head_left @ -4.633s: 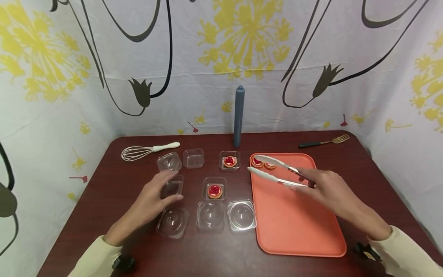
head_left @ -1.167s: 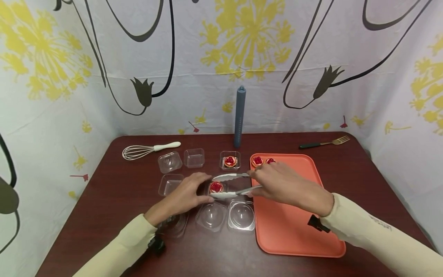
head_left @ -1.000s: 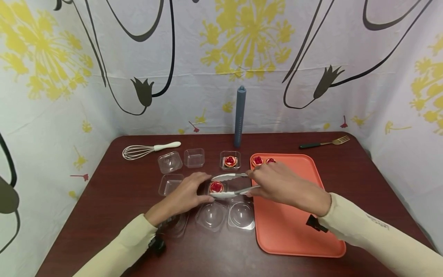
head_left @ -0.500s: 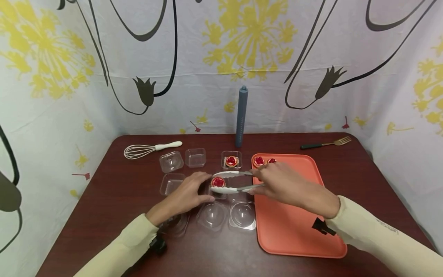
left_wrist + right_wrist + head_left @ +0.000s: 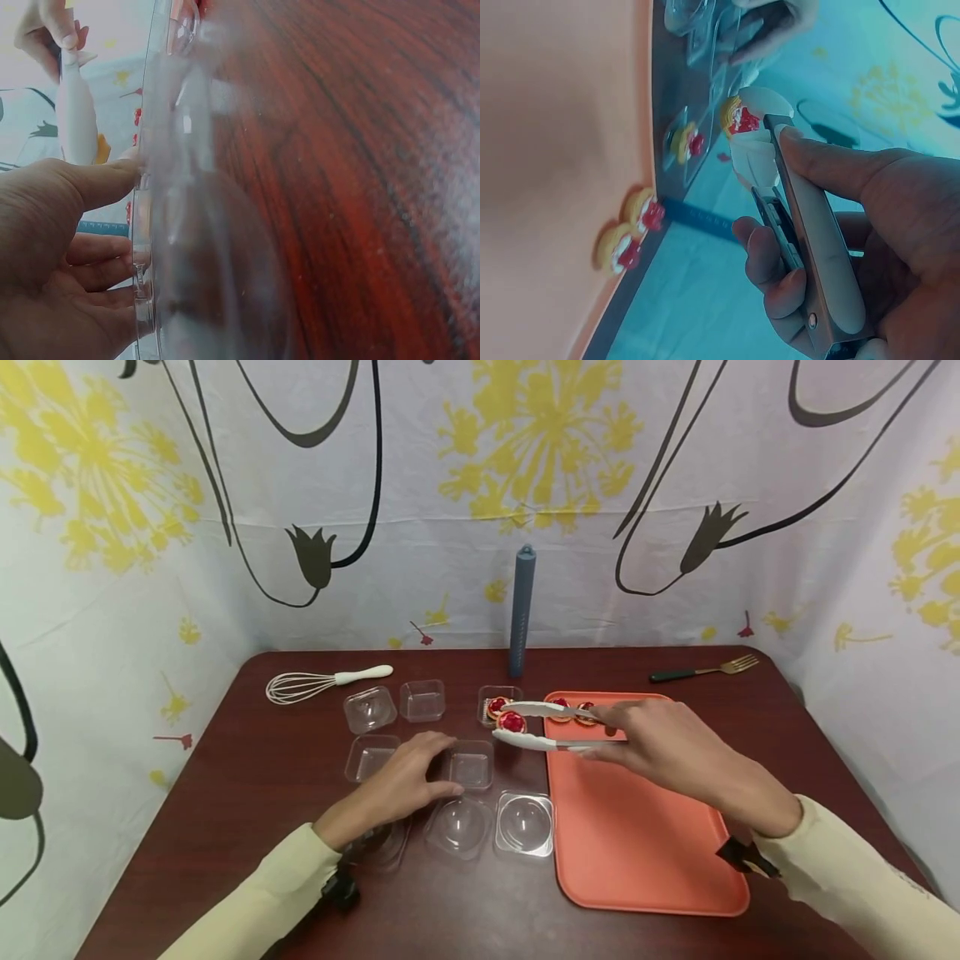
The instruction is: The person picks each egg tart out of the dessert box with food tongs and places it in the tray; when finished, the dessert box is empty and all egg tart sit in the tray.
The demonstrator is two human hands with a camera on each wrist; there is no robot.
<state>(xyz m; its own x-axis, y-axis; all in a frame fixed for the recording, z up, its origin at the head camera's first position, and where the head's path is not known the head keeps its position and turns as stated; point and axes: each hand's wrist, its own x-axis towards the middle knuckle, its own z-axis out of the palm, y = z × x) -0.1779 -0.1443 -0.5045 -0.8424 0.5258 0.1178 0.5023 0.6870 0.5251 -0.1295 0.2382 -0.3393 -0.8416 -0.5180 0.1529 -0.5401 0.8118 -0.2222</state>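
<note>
My right hand (image 5: 675,747) grips metal tongs (image 5: 821,255) with white tips. A red-topped tart (image 5: 512,723) is held between the tips, lifted above the table. It partly overlaps another tart (image 5: 497,706) that sits in a back container (image 5: 517,696). My left hand (image 5: 401,781) holds the left side of a clear plastic container (image 5: 471,768), thumb at its front corner and fingers at the back; no tart lies in it. In the left wrist view, the thumb and fingers touch the clear plastic edge (image 5: 142,262). Two tarts (image 5: 630,232) lie at the orange tray's back left corner.
The orange tray (image 5: 645,843) stands at the right. Domed clear lids (image 5: 525,825) lie in front, with more clear containers (image 5: 422,700) to the left. A whisk (image 5: 300,687), a blue upright stick (image 5: 522,610) and a fork (image 5: 705,668) are along the back.
The tongs have closed on the tart and lifted it out of the container by my left hand, then carried it right and back. My left hand has stayed in place this last second.
</note>
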